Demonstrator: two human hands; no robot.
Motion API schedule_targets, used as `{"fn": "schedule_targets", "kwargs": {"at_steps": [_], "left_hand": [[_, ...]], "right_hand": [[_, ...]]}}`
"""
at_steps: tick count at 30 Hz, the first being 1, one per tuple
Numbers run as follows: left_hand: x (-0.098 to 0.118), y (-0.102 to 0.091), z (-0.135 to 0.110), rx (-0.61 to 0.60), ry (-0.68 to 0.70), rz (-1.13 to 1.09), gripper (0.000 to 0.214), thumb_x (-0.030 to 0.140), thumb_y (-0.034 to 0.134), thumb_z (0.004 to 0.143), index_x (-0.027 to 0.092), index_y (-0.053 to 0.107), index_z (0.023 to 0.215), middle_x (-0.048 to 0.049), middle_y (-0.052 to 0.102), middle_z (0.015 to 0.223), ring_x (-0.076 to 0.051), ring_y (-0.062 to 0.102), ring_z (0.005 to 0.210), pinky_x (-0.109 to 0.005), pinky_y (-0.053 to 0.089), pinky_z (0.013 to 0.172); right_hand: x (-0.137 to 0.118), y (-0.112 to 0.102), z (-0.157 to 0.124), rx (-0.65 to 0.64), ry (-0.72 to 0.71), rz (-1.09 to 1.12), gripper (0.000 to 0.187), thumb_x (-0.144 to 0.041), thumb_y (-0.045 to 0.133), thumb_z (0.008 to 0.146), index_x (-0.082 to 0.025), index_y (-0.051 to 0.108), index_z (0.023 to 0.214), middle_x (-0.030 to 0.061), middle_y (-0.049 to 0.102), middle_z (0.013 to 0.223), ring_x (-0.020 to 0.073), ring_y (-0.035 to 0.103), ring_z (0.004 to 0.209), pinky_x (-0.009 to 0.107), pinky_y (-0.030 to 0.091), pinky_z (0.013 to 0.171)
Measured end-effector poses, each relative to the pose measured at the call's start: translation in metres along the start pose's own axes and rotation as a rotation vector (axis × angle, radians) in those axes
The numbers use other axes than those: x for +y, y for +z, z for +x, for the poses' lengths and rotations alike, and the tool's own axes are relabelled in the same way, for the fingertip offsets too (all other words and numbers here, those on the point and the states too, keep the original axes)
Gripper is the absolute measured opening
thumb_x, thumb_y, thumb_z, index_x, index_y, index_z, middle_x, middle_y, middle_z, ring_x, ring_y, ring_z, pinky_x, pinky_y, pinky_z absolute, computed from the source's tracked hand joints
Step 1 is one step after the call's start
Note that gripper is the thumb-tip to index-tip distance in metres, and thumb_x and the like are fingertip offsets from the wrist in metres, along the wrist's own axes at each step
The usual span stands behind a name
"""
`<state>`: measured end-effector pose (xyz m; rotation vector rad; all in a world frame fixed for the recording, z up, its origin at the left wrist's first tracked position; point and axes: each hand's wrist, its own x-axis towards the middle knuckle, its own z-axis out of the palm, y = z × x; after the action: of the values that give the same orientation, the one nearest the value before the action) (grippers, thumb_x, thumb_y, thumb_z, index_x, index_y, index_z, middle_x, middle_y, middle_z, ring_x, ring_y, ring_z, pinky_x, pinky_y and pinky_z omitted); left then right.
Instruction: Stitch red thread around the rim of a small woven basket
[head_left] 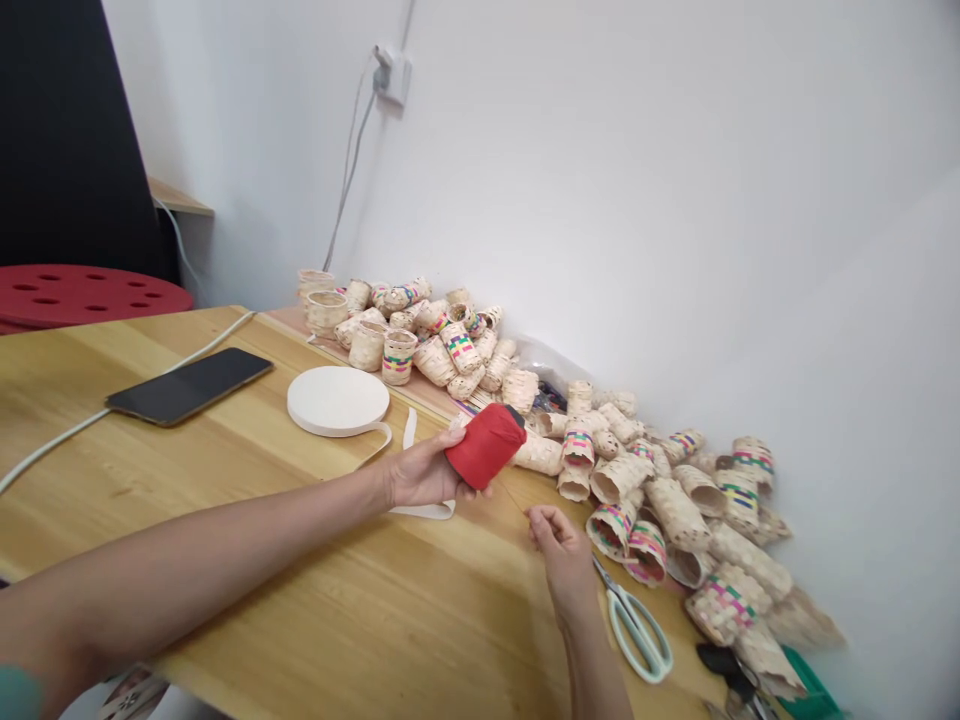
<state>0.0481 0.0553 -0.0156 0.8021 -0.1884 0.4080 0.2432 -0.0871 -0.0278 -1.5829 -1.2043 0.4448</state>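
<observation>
My left hand (pixel 426 472) is wrapped round a cone of red thread (pixel 486 447), which it holds tilted above the table (pixel 420 620). To the lower right, my right hand (pixel 562 555) is closed in a pinch. A thin strand of thread (pixel 516 500) runs between the cone and its fingertips. Just right of that hand lie scissors (pixel 639 632) with pale green handles. Behind my left wrist sits a flat roll of white tape (pixel 337 395), its loose end trailing under my left hand.
Many small woven baskets (pixel 615 470) are heaped along the wall. A phone (pixel 191 385) lies on the left beside a white cable (pixel 52 452). Beyond the table stands a red stool (pixel 90 292). Dark-handled tools (pixel 724 665) and a green container (pixel 810 690) are at the lower right.
</observation>
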Motion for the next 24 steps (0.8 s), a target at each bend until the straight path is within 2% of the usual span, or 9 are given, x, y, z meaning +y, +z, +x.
{"fn": "schedule_targets", "kwargs": {"at_steps": [4, 7, 10, 12, 14, 16, 18, 21, 24], "left_hand": [[-0.004, 0.001, -0.001, -0.020, 0.006, 0.032, 0.068, 0.056, 0.070, 0.073, 0.012, 0.052, 0.122, -0.0152, 0.061, 0.113, -0.021, 0.063, 0.085, -0.027, 0.044, 0.067], [-0.005, -0.002, 0.000, 0.056, 0.060, 0.097, 0.075, 0.052, 0.077, 0.068, 0.015, 0.049, 0.126, -0.0141, 0.061, 0.113, -0.017, 0.061, 0.081, -0.028, 0.044, 0.070], [-0.005, -0.004, 0.001, 0.090, 0.084, 0.180, 0.084, 0.042, 0.083, 0.064, 0.017, 0.042, 0.133, -0.0132, 0.061, 0.115, -0.017, 0.060, 0.087, -0.028, 0.043, 0.076], [-0.006, -0.002, 0.000, 0.094, 0.078, 0.230, 0.089, 0.041, 0.084, 0.062, 0.017, 0.039, 0.135, -0.0132, 0.061, 0.117, -0.020, 0.060, 0.096, -0.028, 0.043, 0.081], [-0.008, 0.002, 0.000, 0.072, 0.064, 0.243, 0.092, 0.042, 0.083, 0.063, 0.018, 0.036, 0.138, -0.0133, 0.060, 0.119, -0.021, 0.059, 0.102, -0.029, 0.042, 0.083], [-0.010, 0.007, -0.001, 0.018, 0.048, 0.222, 0.093, 0.043, 0.083, 0.063, 0.020, 0.034, 0.139, -0.0135, 0.059, 0.120, -0.021, 0.059, 0.102, -0.028, 0.043, 0.083], [-0.012, 0.012, -0.003, -0.048, 0.022, 0.196, 0.092, 0.044, 0.082, 0.064, 0.021, 0.034, 0.139, -0.0134, 0.059, 0.120, -0.020, 0.061, 0.098, -0.029, 0.045, 0.081], [-0.012, 0.016, -0.004, -0.141, -0.055, 0.170, 0.086, 0.049, 0.080, 0.066, 0.019, 0.039, 0.136, -0.0122, 0.062, 0.112, -0.020, 0.063, 0.087, -0.027, 0.047, 0.071], [-0.012, 0.018, -0.005, -0.190, -0.078, 0.123, 0.077, 0.056, 0.077, 0.066, 0.015, 0.050, 0.125, -0.0099, 0.065, 0.101, -0.021, 0.064, 0.084, -0.025, 0.046, 0.063]], "right_hand": [[0.004, 0.005, 0.000, 0.058, -0.027, -0.125, 0.039, -0.055, 0.057, 0.080, -0.018, 0.067, 0.074, 0.0020, 0.062, 0.064, 0.0185, 0.055, 0.061, 0.029, 0.043, 0.059], [0.008, 0.000, 0.002, 0.107, -0.082, -0.205, 0.036, -0.054, 0.064, 0.073, -0.020, 0.071, 0.081, 0.0077, 0.069, 0.081, 0.0268, 0.061, 0.080, 0.041, 0.046, 0.077], [0.003, -0.010, 0.004, 0.207, -0.170, -0.247, 0.045, -0.055, 0.066, 0.072, -0.019, 0.070, 0.100, 0.0130, 0.065, 0.112, 0.0330, 0.051, 0.113, 0.052, 0.032, 0.102], [-0.006, -0.014, 0.004, 0.253, -0.199, -0.249, 0.051, -0.054, 0.060, 0.078, -0.020, 0.063, 0.117, 0.0128, 0.059, 0.126, 0.0308, 0.046, 0.123, 0.053, 0.030, 0.106], [-0.019, -0.012, 0.003, 0.170, -0.179, -0.145, 0.059, -0.050, 0.058, 0.083, -0.023, 0.049, 0.134, 0.0118, 0.053, 0.134, 0.0276, 0.045, 0.127, 0.050, 0.036, 0.104], [-0.033, -0.006, 0.002, -0.028, -0.134, 0.053, 0.072, -0.049, 0.061, 0.082, -0.026, 0.032, 0.145, 0.0104, 0.045, 0.144, 0.0251, 0.042, 0.131, 0.046, 0.040, 0.103], [-0.046, 0.000, 0.004, -0.239, -0.105, 0.219, 0.083, -0.049, 0.067, 0.079, -0.028, 0.025, 0.148, 0.0079, 0.036, 0.150, 0.0240, 0.036, 0.136, 0.045, 0.037, 0.107], [-0.064, 0.006, 0.008, -0.406, -0.121, 0.256, 0.078, -0.053, 0.070, 0.074, -0.025, 0.040, 0.140, 0.0070, 0.045, 0.144, 0.0262, 0.040, 0.133, 0.046, 0.034, 0.108], [-0.082, 0.009, 0.010, -0.437, -0.168, 0.227, 0.068, -0.053, 0.073, 0.071, -0.023, 0.052, 0.128, 0.0078, 0.060, 0.126, 0.0291, 0.053, 0.119, 0.046, 0.043, 0.100]]}}
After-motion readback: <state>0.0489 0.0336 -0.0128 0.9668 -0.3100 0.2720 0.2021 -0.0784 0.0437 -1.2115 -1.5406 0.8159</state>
